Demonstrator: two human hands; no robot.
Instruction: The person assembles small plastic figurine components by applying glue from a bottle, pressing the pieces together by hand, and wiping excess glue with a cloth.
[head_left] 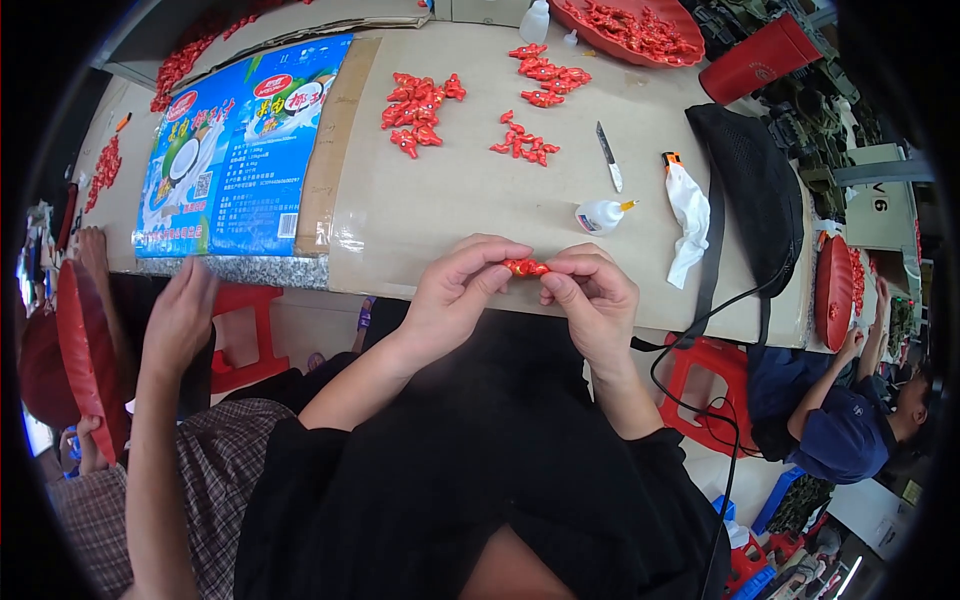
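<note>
Just above the near edge of the table, a small glossy red figurine point(527, 267) is pinched between my two hands. My left hand point(462, 292) grips its left end with thumb and fingertips. The other end sits between the thumb and fingers of my right hand point(596, 302). Beyond them on the table lie a cluster of similar red figurines point(415, 110), a second group point(550, 75) farther off, and a pile of smaller red pieces point(524, 142). A white glue bottle point(602, 216) with a yellowish tip lies near my right hand, and a knife point(609, 158) rests behind it.
At right are a white-wrapped tool with an orange end point(687, 218), a black bag point(750, 190) with a cable, and a red tumbler point(760, 60). A red tray point(690, 52) of pieces stands at the back. Blue printed cardboard point(240, 150) lies left, beside a co-worker's arm point(165, 400).
</note>
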